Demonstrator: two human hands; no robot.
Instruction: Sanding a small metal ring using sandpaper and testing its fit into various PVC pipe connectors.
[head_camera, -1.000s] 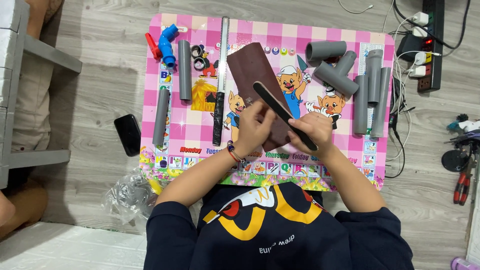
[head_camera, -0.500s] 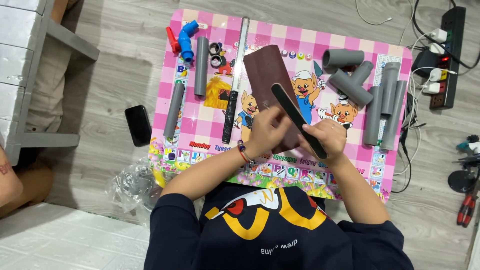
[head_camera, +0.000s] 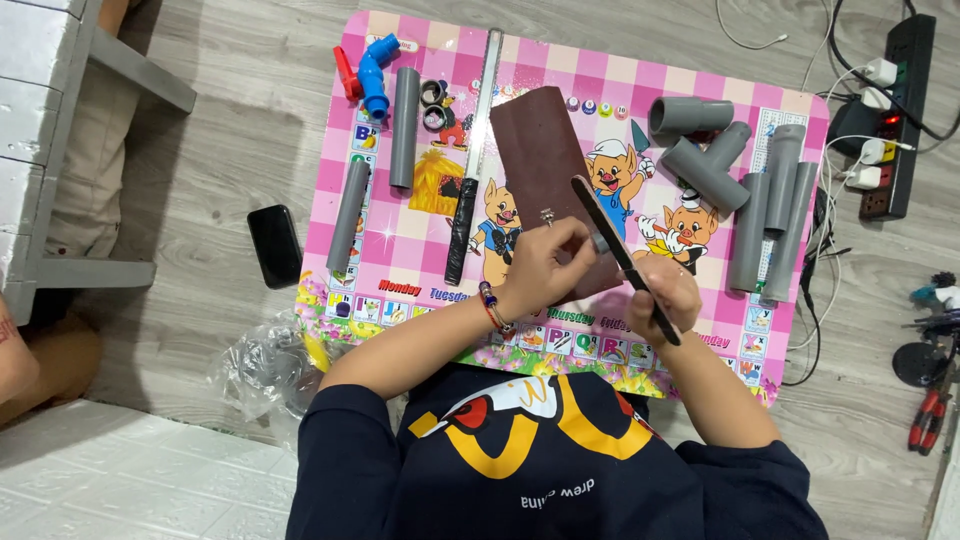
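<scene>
Over pink table (head_camera: 420, 240), left hand (head_camera: 545, 265) pinches small piece (head_camera: 598, 243); right hand (head_camera: 665, 295) grips file (head_camera: 620, 250).

Dark flat file (head_camera: 622, 255), slanted, held

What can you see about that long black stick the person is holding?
The long black stick is thin and flat, like a file, with a pale edge. It slants from upper left down to lower right above the brown sheet. The right hand clasps its lower end; its upper part meets a small grey piece in the left hand.
</scene>
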